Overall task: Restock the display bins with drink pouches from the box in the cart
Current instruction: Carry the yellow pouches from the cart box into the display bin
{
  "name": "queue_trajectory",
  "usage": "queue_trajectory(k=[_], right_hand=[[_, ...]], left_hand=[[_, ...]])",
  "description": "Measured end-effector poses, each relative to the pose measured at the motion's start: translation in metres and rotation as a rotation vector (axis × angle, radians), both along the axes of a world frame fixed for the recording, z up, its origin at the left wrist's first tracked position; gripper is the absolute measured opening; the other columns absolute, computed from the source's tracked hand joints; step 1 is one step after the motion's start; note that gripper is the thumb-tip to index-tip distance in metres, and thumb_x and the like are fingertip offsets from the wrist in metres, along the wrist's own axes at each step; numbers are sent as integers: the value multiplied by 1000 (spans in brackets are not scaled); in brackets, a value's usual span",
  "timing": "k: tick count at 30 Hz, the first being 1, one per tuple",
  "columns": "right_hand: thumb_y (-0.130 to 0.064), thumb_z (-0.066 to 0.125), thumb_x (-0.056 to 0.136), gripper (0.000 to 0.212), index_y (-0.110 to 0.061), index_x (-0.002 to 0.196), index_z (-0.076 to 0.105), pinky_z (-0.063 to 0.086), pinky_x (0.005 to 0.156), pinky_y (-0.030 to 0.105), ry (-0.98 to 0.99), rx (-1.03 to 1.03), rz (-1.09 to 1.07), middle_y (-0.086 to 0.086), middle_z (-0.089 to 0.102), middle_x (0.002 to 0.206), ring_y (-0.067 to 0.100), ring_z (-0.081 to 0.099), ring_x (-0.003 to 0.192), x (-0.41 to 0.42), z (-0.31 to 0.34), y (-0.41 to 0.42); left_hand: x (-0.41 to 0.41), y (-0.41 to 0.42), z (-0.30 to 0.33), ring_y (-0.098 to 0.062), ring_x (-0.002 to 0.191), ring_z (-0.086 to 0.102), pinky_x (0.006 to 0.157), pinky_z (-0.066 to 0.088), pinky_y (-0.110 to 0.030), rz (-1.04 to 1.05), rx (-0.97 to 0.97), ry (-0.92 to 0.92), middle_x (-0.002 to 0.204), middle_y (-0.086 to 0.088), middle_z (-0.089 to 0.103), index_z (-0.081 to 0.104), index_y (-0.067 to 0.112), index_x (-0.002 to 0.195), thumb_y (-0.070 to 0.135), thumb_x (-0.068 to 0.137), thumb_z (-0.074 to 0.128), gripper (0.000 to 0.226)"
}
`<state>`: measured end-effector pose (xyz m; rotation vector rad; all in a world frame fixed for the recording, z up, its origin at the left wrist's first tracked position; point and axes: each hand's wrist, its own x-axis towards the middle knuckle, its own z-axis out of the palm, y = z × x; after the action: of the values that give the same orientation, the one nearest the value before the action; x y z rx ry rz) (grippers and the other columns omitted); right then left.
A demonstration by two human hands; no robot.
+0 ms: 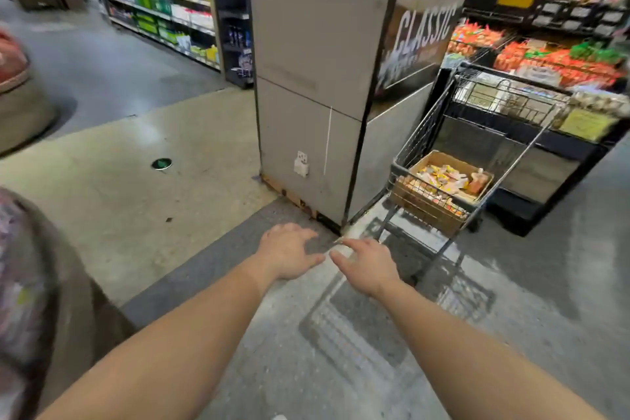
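1. Head view: left hand [288, 254] and right hand [366, 266] reach forward side by side above the floor [341, 334], fingers spread, holding nothing.
2. Cart [453, 160] stands ahead to the right, beside the pillar [317, 61].
3. Box [429, 211] sits in the cart's basket; drink pouches [439, 177] lie inside it.
4. Display bins [531, 54] behind the cart hold orange packs, blurred.

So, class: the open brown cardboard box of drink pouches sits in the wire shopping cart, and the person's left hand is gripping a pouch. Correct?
Not quite. The head view shows the left hand empty, fingers spread. The brown cardboard box of drink pouches does sit in the wire shopping cart.
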<state>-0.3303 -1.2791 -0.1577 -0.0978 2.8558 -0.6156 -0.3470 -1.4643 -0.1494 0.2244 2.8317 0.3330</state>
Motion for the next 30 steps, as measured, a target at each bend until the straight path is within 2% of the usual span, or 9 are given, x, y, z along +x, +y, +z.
queue_trajectory(k=[5, 8, 11, 15, 19, 21, 24, 27, 30], right_hand=[[-69, 38, 86, 64, -34, 138, 46, 27, 113, 42, -11, -43, -179, 1, 43, 147, 24, 30, 139, -82, 8, 43], [-69, 40, 85, 64, -33, 137, 49, 34, 110, 43, -30, -57, -298, 2, 46, 144, 28, 36, 135, -116, 12, 78], [-72, 41, 81, 67, -33, 135, 51, 39, 107, 43, -38, -85, -383, 1, 50, 140, 27, 42, 130, -159, 6, 115], [-67, 44, 86, 61, -30, 133, 53, 37, 108, 39, -57, -81, -392, 3, 50, 139, 27, 40, 132, -224, -6, 167], [-66, 45, 86, 63, -30, 137, 49, 31, 113, 41, -97, -79, -386, 4, 43, 147, 26, 33, 138, -295, -11, 236], [-64, 46, 87, 62, -28, 137, 50, 33, 112, 39, -114, -56, -390, 5, 46, 144, 26, 37, 135, -328, -6, 273], [-63, 47, 88, 62, -24, 136, 52, 36, 109, 35, -94, -20, -414, 5, 50, 142, 25, 44, 131, -382, -2, 328], [-61, 50, 87, 61, -21, 133, 55, 39, 105, 33, -127, -70, -417, 3, 55, 138, 23, 50, 128, -427, -9, 355], [-60, 52, 87, 59, -23, 133, 54, 38, 107, 35, -190, -121, -437, 2, 54, 139, 22, 47, 129, -472, -30, 370]], left_hand=[[-109, 49, 9, -26, 136, 34, 112, 30, -41, -140, 37, 6, 148, 0, 41, 42, 36, 141, 71, 83, 45, 69], [-163, 88, 5, -22, 130, 43, 109, 35, -39, -241, 46, 1, 141, 1, 50, 48, 36, 137, 78, 72, 39, 77], [-218, 130, -2, -23, 132, 42, 110, 35, -40, -281, 58, -3, 143, 0, 49, 47, 33, 138, 75, 74, 41, 77], [-286, 187, -16, -24, 133, 40, 111, 34, -39, -278, 74, -34, 143, 0, 47, 46, 34, 139, 69, 80, 49, 68], [-358, 250, -27, -25, 126, 49, 105, 41, -38, -295, 106, -63, 135, 0, 56, 52, 34, 134, 73, 71, 44, 74], [-393, 280, -27, -24, 122, 53, 101, 43, -36, -268, 118, -71, 129, -1, 60, 56, 34, 129, 72, 70, 44, 71], [-443, 319, -30, -24, 126, 49, 106, 40, -38, -226, 154, -80, 136, 0, 55, 52, 34, 134, 68, 77, 48, 66], [-482, 345, -39, -25, 129, 46, 108, 38, -39, -177, 198, -134, 139, -2, 52, 52, 34, 135, 69, 74, 50, 70], [-531, 366, -58, -25, 131, 44, 109, 37, -39, -140, 204, -210, 141, -1, 51, 51, 35, 135, 72, 70, 47, 75]])
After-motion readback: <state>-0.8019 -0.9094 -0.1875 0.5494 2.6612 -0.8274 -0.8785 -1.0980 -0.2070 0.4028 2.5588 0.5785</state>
